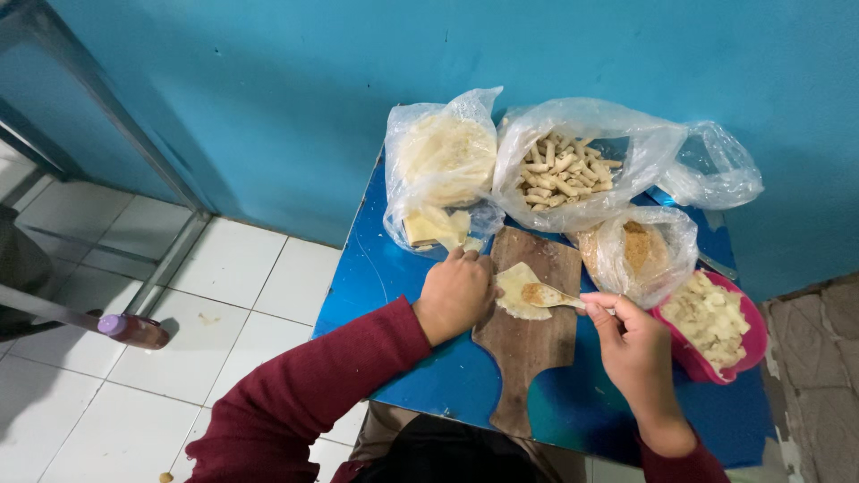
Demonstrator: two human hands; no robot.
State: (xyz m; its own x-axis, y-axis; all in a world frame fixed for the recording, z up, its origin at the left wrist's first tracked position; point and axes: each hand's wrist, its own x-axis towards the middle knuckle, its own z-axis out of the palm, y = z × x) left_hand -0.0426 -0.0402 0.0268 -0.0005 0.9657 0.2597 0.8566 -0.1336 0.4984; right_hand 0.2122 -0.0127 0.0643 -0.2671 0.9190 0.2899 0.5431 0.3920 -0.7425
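Setting: a small blue table [412, 268] stands against a teal wall [268, 89], over a white tiled floor [233, 268]. A wooden cutting board [537, 349] lies at the middle of the table, its handle pointing toward the person.

On the board rests a thin, pale wrapper sheet [517, 288]. The left hand [455, 295], in a dark red sleeve [304, 394], presses down at the board's left edge; fingers are curled, with the tips touching the wrapper's left side and the nearby bag. The right hand [633, 344] pinches the handle of a spoon [553, 296] between thumb and forefinger, the remaining fingers folded in. The spoon's bowl carries brown filling and sits on top of the wrapper.

Along the wall side of the table: a clear plastic bag of stacked round wrappers [441, 161], with loose cut pieces at its bottom; just beside it, an open bag of finished pale rolls [564, 170]; an empty crumpled bag [711, 170] to the right. A smaller bag of brown crumbly filling [640, 250] touches the board's upper right corner. A pink bowl [750, 353] of pale diced cubes sits just beside the right hand.

On the floor at left, a bottle with a purple cap [134, 329] lies on its side.
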